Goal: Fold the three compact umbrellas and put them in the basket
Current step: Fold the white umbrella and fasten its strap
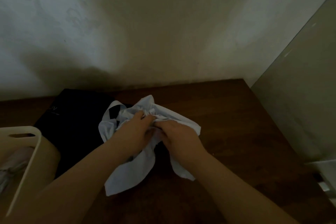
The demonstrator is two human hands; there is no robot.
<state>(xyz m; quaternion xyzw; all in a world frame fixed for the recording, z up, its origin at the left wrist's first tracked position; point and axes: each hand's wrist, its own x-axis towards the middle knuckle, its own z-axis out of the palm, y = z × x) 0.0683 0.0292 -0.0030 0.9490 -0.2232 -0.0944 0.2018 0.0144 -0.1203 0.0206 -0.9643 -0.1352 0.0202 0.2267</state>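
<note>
A white compact umbrella [131,171] lies collapsed on the brown table [236,132], its loose canopy spread in flaps around my hands. My left hand [135,131] grips the bunched fabric near the middle. My right hand [179,137] grips the fabric right beside it, fingertips nearly meeting the left's. A black umbrella [72,125] lies flat on the table to the left, partly under the white one. The cream basket [31,143] stands at the lower left, with a pale folded umbrella [12,165] inside.
A plain wall rises just behind the table's far edge. A grey panel [298,105] stands along the right side. A small light object [325,183] sits at the table's right edge. Bare tabletop shows to the right of my hands.
</note>
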